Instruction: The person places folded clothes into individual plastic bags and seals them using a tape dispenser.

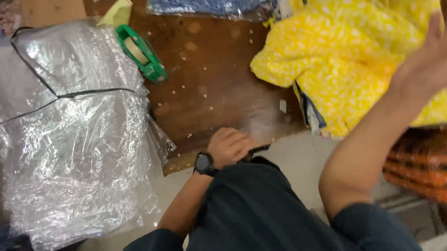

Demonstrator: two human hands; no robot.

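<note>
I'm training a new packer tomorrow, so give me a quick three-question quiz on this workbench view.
1. True or false: the green tape dispenser lies beside the clear plastic bags.
2. Which hand wears a black watch: A left, B right?
3. Fill in: the raised right hand is in front of the ___ spotted cloth.

Key: 1 true; 2 A; 3 yellow.

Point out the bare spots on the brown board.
Bare brown board lies between the green tape dispenser and the yellow cloth, reaching down to the left hand. Clear plastic bags crowd the left side.
</note>
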